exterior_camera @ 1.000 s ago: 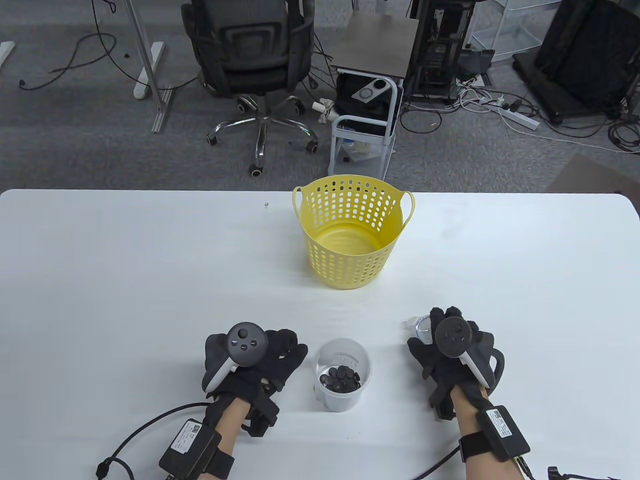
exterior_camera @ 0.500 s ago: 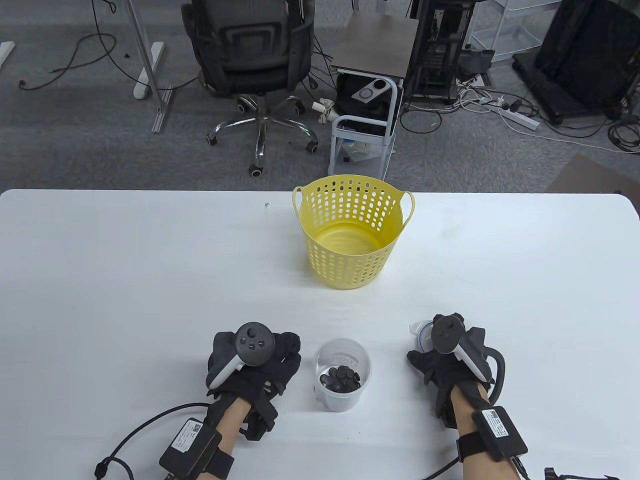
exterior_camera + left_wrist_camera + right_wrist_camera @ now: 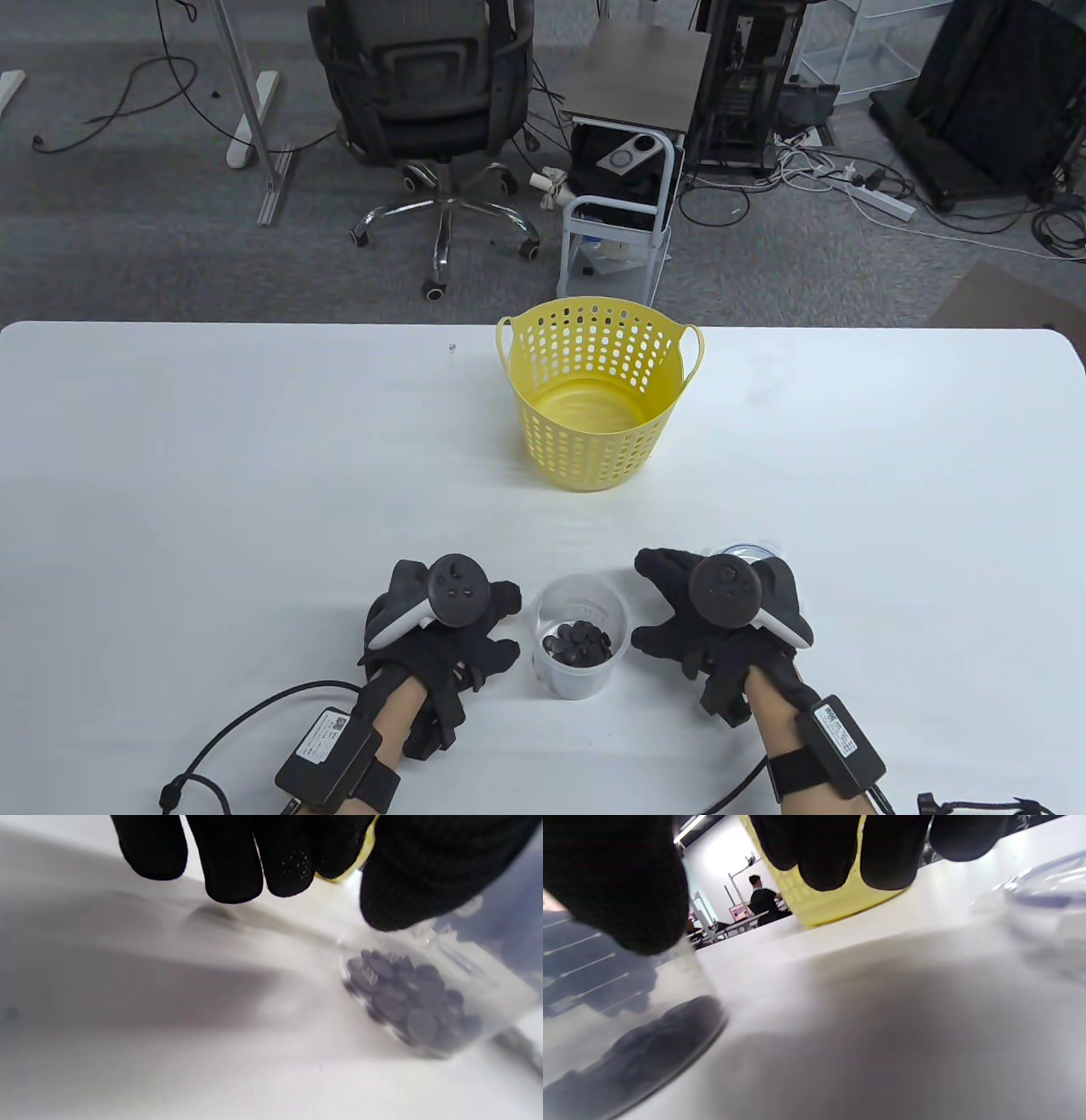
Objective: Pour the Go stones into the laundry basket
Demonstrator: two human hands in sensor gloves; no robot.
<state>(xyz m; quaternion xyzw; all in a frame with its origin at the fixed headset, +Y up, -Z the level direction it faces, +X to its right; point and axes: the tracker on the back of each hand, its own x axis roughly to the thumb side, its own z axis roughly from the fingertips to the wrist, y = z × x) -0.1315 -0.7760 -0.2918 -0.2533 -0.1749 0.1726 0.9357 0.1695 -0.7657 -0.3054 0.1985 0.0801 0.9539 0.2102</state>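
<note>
Low in the table view, your left hand [image 3: 441,624] and right hand [image 3: 713,615] flank the clear cup [image 3: 581,637] of black Go stones [image 3: 579,643], fingers spread, gripping nothing. Your left wrist view shows the stones [image 3: 407,1005] through the wall; the right wrist view alone shows a clear lid [image 3: 1048,895] at right. Farther up the counter [image 3: 212,467], at frame centre, stands the yellow laundry basket [image 3: 600,395].

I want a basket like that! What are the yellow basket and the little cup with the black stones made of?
The yellow perforated laundry basket looks like moulded plastic: one even colour, smooth, with rows of punched holes and built-in handles. The small clear cup seems to be thin, slightly cloudy plastic, since the black Go stones show through its wall. The stones look matte; whether glass or plastic, I cannot tell.
</note>
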